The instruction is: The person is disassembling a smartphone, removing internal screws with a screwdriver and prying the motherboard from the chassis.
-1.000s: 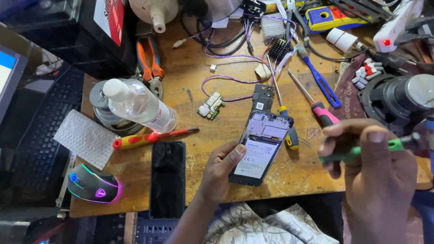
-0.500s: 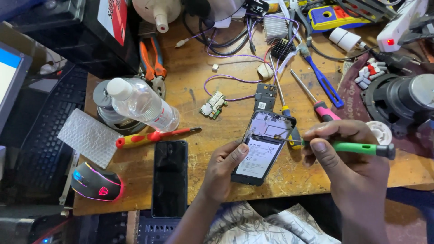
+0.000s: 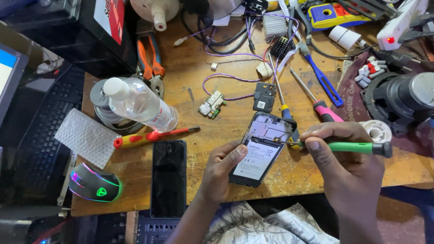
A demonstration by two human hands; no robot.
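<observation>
Left hand: the left hand (image 3: 221, 169) grips the lower left edge of the opened black smartphone with its back cover off (image 3: 261, 148), thumb laid along the side, fingers curled narrow around it.
Right hand: the right hand (image 3: 348, 165) is closed on the green-handled screwdriver (image 3: 355, 147), pinched between thumb and forefinger; the thin metal tip touches the phone's right edge, near its upper half.
Phone: it lies tilted on the scuffed wooden worktop (image 3: 212, 58), near the front edge, with a white-labelled battery showing in its lower part and bare frame above.
Just above the phone: a small black square module (image 3: 264, 96) and a small green circuit board (image 3: 212, 104), joined by thin purple wire.
Left of the phone: a second black smartphone with a dark screen (image 3: 168, 177), lying flat, apart from the left hand; above it a red-and-yellow screwdriver (image 3: 151, 136).
Further left: a clear plastic bottle with a white cap (image 3: 141, 105) on its side, a sheet of bubble wrap (image 3: 85, 137), a black mouse with glowing lights (image 3: 95, 182).
Right of the phone: a pink-handled screwdriver (image 3: 316, 98) and a blue-handled one (image 3: 322, 78), both lying loose.
</observation>
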